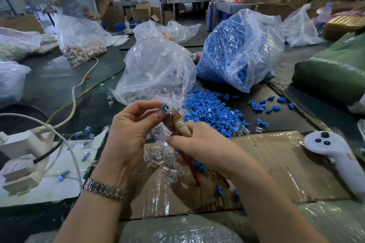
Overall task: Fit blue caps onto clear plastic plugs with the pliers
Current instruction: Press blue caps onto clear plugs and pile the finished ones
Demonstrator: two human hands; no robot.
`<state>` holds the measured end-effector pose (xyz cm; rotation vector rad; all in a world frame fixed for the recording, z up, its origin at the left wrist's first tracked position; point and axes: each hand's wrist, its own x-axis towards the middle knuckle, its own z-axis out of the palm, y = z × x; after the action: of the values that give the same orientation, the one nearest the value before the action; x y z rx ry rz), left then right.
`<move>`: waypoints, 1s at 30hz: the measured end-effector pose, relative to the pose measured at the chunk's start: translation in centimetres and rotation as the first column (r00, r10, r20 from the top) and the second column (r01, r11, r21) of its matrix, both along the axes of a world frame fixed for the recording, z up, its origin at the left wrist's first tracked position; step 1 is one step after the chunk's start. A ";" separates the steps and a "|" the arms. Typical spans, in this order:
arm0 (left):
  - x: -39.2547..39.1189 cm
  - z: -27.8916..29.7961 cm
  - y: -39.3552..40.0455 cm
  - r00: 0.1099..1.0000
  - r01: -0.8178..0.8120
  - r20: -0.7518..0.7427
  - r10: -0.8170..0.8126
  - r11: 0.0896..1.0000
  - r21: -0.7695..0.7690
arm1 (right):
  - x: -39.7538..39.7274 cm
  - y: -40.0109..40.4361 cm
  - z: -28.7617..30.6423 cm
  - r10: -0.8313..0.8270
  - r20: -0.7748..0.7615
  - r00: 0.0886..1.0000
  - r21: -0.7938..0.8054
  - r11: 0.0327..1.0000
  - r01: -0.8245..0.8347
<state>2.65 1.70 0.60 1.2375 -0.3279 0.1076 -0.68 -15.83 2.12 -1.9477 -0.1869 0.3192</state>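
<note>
Head view: the left hand (130,130) pinches a blue cap (164,107) at its fingertips, held right up against the metal nose of the pliers (178,122). The cap is small, bright blue, blocky, with a bit of white or clear showing beside it — can't tell whether a plug is already in it. The right hand (205,150) is wrapped around the pliers' handles, which look bound in tan tape with a red grip poking out below the palm.

Taking the pliers as the landmark: a heap of clear plugs (167,156) sits just under them on the cardboard (276,163), loose caps (213,112) are spread to the right and behind, and the bag of plugs (156,71) is directly behind. The bag of caps (237,49) is further back to the right — a white controller (333,156) lies far right.
</note>
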 end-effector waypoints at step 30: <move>0.6 -0.5 2.2 0.974 0.043 -0.134 0.181 0.433 0.900 | 5.4 -4.2 -0.7 -0.194 0.203 0.960 -0.680 0.677 0.280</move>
<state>3.29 3.91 0.05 2.3523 -0.1195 -0.1715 4.68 -20.05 1.45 -2.7310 0.1523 0.0984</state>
